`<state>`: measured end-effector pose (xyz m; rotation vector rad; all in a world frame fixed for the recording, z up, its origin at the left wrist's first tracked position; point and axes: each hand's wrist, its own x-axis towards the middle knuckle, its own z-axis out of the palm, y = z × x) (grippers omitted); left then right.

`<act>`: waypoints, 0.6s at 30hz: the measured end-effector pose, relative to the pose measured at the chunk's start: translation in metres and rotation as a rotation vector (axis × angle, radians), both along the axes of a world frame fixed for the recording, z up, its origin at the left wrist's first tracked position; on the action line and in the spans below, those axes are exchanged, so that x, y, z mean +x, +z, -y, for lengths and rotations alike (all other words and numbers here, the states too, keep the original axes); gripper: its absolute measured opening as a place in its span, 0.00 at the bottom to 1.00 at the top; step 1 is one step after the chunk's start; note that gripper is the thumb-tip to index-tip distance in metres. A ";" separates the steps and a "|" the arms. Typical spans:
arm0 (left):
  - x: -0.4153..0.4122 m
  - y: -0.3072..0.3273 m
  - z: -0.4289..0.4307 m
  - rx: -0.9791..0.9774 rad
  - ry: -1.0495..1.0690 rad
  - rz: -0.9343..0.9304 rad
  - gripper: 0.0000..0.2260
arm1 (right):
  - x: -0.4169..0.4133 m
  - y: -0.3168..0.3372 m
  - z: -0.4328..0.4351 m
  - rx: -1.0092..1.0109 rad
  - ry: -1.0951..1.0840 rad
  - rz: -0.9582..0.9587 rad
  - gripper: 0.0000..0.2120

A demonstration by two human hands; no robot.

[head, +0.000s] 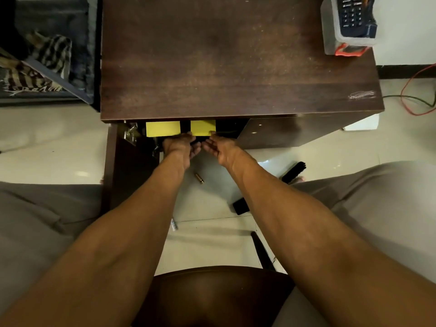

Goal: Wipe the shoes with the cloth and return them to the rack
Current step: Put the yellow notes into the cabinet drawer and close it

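The rack is a dark wooden cabinet (236, 67) that I look down on; its inside is mostly hidden under the top board. Two flat yellow pieces (162, 128) (202, 127) show just under the front edge; I cannot tell whether they are shoes or cloth. My left hand (180, 147) and my right hand (220, 149) reach into the opening side by side, palms facing each other and fingers loosely curled. My right thumb touches the edge of the right yellow piece. A dark sliver (197, 138) lies between my hands; what it is stays unclear.
The cabinet's left door (111, 166) stands open towards me, the right door (283, 133) angles outward. On the tiled floor lie a black-bristled brush (293, 172), a small black block (240, 206) and a brass cylinder (199, 178). A plastic box (349, 27) sits on the top's far right corner.
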<state>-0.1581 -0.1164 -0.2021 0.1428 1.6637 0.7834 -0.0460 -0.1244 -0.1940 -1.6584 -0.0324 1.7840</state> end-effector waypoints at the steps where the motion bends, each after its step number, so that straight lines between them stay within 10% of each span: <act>1: 0.000 0.001 -0.001 0.003 0.003 0.013 0.08 | 0.001 0.002 0.000 0.001 0.016 0.023 0.18; 13: 0.021 -0.016 0.046 -0.029 -0.121 -0.121 0.07 | 0.038 -0.013 0.037 -0.057 0.006 0.113 0.06; 18: 0.068 -0.058 0.091 -0.038 -0.930 -0.319 0.06 | 0.098 -0.044 0.073 -0.183 -0.119 0.212 0.05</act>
